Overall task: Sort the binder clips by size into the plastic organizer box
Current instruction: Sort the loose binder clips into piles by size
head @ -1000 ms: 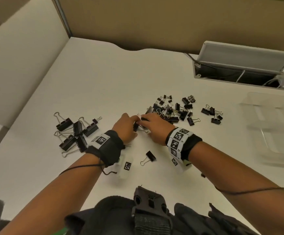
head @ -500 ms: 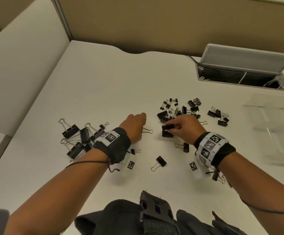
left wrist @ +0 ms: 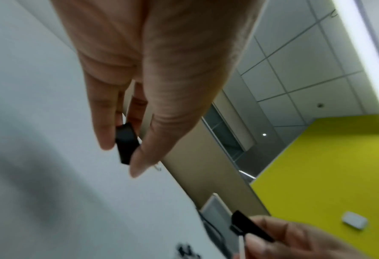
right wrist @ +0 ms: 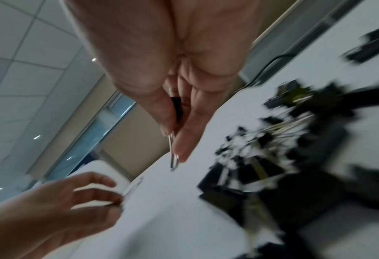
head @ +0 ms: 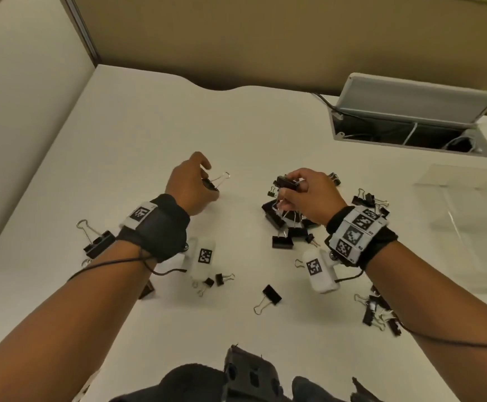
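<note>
My left hand point(head: 191, 181) is raised over the white table and pinches a black binder clip point(head: 210, 184) point(left wrist: 126, 145) between thumb and fingers; its wire handle point(head: 222, 178) sticks out to the right. My right hand point(head: 309, 195) pinches another black binder clip point(head: 288, 182) point(right wrist: 176, 108) above the mixed heap of clips point(head: 282, 219). In the right wrist view that clip's wire handle point(right wrist: 173, 157) pokes out past the fingertips. The clear plastic organizer box point(head: 468, 227) lies at the right edge of the table.
Large clips point(head: 98, 242) lie at the left beside my forearm. Small loose clips point(head: 222, 280) and one medium clip point(head: 271, 294) lie near the front; more clips point(head: 378, 311) sit under my right forearm. An open cable hatch point(head: 410, 126) is at the back right.
Both hands have lifted off the table and moved apart, each carrying a clip. The left went up and left, the right rose above the heap.
</note>
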`<state>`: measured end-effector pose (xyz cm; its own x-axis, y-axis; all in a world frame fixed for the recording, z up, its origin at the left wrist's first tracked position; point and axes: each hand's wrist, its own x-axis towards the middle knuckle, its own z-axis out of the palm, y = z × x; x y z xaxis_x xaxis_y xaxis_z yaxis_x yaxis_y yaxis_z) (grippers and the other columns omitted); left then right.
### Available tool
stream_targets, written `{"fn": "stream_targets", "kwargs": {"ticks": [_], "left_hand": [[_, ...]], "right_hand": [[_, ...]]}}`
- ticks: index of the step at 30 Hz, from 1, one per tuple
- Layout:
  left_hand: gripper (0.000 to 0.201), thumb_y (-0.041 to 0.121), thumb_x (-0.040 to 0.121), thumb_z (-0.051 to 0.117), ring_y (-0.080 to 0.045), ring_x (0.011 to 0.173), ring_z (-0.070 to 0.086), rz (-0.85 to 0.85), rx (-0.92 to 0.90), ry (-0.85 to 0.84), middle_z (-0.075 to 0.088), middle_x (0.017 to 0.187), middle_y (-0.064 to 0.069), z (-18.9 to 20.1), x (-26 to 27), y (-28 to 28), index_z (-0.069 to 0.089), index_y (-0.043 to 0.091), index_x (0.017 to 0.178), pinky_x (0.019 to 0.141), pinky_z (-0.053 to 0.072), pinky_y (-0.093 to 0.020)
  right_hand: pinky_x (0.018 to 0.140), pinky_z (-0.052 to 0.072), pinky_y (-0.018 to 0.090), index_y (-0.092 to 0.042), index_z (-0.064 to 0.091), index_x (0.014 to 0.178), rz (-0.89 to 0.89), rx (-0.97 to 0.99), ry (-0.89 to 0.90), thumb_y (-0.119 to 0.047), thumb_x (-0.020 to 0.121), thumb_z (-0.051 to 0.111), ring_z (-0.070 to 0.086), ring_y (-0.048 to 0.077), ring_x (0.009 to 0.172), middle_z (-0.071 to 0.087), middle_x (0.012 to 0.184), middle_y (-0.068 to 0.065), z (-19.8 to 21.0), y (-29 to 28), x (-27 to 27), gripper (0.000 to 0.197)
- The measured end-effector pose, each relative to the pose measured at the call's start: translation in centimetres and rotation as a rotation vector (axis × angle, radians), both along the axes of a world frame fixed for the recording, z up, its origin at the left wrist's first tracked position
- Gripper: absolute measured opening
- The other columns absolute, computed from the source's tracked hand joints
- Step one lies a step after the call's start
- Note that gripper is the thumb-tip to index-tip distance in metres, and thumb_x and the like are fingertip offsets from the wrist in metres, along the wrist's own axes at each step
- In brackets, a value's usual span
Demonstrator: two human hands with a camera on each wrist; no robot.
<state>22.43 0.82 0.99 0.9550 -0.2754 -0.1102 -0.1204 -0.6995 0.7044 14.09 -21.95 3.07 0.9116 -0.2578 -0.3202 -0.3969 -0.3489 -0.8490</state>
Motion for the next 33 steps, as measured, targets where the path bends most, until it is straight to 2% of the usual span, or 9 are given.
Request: {"fn": "stream_targets", "kwargs": {"ticks": [4,7,10,14,19,23,27,29,33], "left_hand": [[0.031,0.016,0.068,0.083,-0.024,0.085,0.061,0.093,0.091,0.077,0.067,0.096,-0.009,-1.3,2.7,0.8,0.066,0.009,0.094,0.070,0.042,-0.026],[0.029,0.019,0.067,0.085,-0.022,0.084,0.060,0.169,0.086,0.109,0.069,0.094,-0.010,-2.6,3.5,0.7,0.070,0.007,0.089,0.071,0.041,-0.026],[0.034,0.021,0.065,0.086,-0.024,0.089,0.062,0.174,0.075,0.104,0.070,0.094,-0.010,-3.2,3.7,0.0,0.071,0.006,0.092,0.073,0.042,-0.025],[0.043,0.003,0.066,0.080,-0.026,0.102,0.060,0.071,0.102,0.078,0.065,0.109,-0.009,-3.3,4.1,-0.6,0.066,0.010,0.107,0.078,0.037,-0.024],[0.049,-0.009,0.070,0.064,-0.030,0.108,0.051,-0.010,0.176,-0.063,0.050,0.118,-0.013,-2.6,3.2,-1.1,0.061,0.013,0.114,0.085,0.045,-0.032],[0.040,0.020,0.073,0.080,-0.016,0.099,0.058,-0.234,0.077,0.038,0.056,0.110,-0.001,-1.8,0.3,-3.7,0.063,0.020,0.109,0.077,0.041,-0.023],[0.065,0.037,0.068,0.083,-0.015,0.113,0.052,-0.537,0.100,0.164,0.053,0.129,0.005,-2.5,-1.9,-7.1,0.057,0.033,0.127,0.096,0.041,-0.028],[0.063,0.033,0.068,0.083,-0.019,0.116,0.048,-0.568,0.150,0.113,0.051,0.129,0.001,-3.1,-2.6,-8.2,0.058,0.033,0.126,0.098,0.039,-0.028],[0.038,0.019,0.077,0.077,-0.022,0.104,0.051,-0.556,0.194,0.024,0.049,0.117,-0.004,-3.5,-3.5,-9.8,0.069,0.025,0.113,0.084,0.039,-0.022]], "right_hand": [[0.081,0.059,0.037,-0.012,0.061,0.110,0.208,-0.163,0.099,-0.011,0.088,0.063,0.073,0.019,0.080,0.072,0.097,0.010,-1.5,2.9,4.2,0.022],[0.090,0.053,0.035,-0.012,0.064,0.114,0.352,-0.315,0.164,-0.011,0.084,0.063,0.067,0.023,0.098,0.069,0.107,0.007,-3.1,4.8,6.6,0.030],[0.086,0.047,0.025,-0.011,0.064,0.115,0.339,-0.336,0.161,-0.011,0.083,0.062,0.061,0.023,0.105,0.065,0.114,0.007,-4.1,5.6,8.7,0.032],[0.098,0.045,0.028,-0.015,0.053,0.131,0.311,-0.262,0.159,-0.017,0.083,0.066,0.059,0.020,0.113,0.063,0.121,0.004,-4.6,5.9,10.1,0.050],[0.080,0.051,0.025,-0.021,0.059,0.121,0.262,-0.296,0.098,-0.010,0.090,0.055,0.061,0.014,0.098,0.064,0.111,-0.001,-3.2,0.4,8.1,0.033],[0.077,0.051,0.018,-0.020,0.068,0.107,0.167,-0.350,0.069,-0.011,0.089,0.062,0.066,0.008,0.088,0.070,0.094,-0.005,-2.1,-4.7,4.8,0.021],[0.073,0.047,0.013,-0.019,0.069,0.107,0.187,-0.383,0.107,-0.017,0.090,0.063,0.059,-0.003,0.081,0.067,0.091,-0.008,-1.0,-6.9,1.6,0.018],[0.070,0.047,0.014,-0.020,0.068,0.108,0.197,-0.376,0.135,-0.019,0.091,0.062,0.060,0.000,0.083,0.067,0.095,-0.008,-0.9,-7.0,0.2,0.019],[0.064,0.039,0.006,-0.020,0.066,0.110,0.220,-0.364,0.150,-0.018,0.092,0.061,0.057,-0.005,0.083,0.062,0.090,-0.013,-1.2,-6.3,-1.7,0.019]]}}
